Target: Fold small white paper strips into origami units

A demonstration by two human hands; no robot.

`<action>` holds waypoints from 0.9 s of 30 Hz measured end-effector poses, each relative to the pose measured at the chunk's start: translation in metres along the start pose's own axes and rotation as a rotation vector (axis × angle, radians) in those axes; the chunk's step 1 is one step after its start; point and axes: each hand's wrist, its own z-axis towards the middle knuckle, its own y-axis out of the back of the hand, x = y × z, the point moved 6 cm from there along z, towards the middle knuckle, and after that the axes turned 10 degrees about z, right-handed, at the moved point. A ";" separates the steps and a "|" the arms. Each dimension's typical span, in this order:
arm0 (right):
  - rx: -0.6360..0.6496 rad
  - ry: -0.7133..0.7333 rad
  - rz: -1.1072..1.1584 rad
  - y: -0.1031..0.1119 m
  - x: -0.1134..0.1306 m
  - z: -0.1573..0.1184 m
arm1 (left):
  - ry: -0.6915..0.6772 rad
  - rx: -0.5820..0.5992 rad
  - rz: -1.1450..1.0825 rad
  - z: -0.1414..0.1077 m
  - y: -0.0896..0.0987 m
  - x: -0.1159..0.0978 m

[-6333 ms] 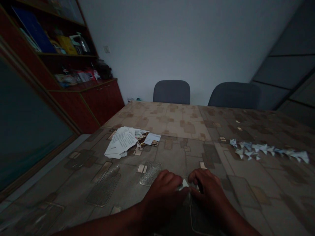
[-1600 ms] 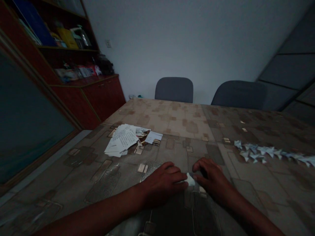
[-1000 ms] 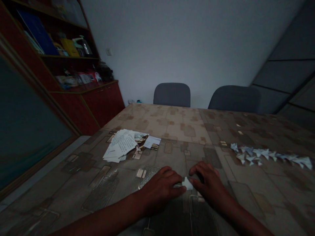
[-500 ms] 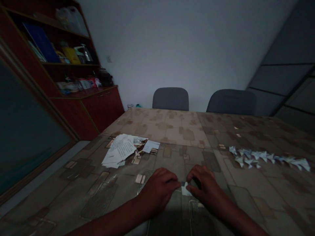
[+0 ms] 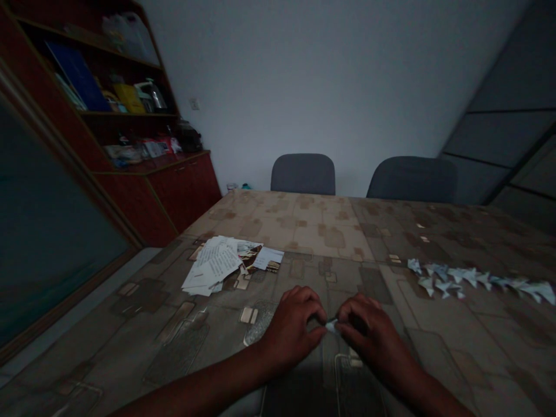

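Your left hand (image 5: 297,324) and right hand (image 5: 373,330) both pinch the paper (image 5: 332,327) between them, over the table (image 5: 304,223); half a second ago your left fingertips were just beside it. It now seems steadied from both sides, with less white showing. Beyond, sheets (image 5: 215,263) lie spread leftward, folded pieces (image 5: 469,276) lined up rightward.

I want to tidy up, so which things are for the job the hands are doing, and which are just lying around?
For the job:
small white paper, at the fingertips of the left hand and right hand
folded paper pieces, probably
paper sheets, probably

Just around:
grey chairs
silver kettle
wall socket
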 end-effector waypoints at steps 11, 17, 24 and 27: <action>0.027 0.273 -0.048 0.008 0.020 0.002 | -0.174 -0.121 0.112 -0.003 0.011 -0.008; 0.058 0.281 -0.130 0.006 0.016 0.000 | -0.344 -0.096 0.378 -0.005 0.004 -0.017; 0.222 0.240 -0.178 -0.001 0.001 -0.006 | -0.334 0.033 0.406 -0.006 -0.008 -0.017; 0.235 0.232 -0.148 0.002 0.001 -0.006 | -0.318 0.061 0.382 -0.006 -0.009 -0.018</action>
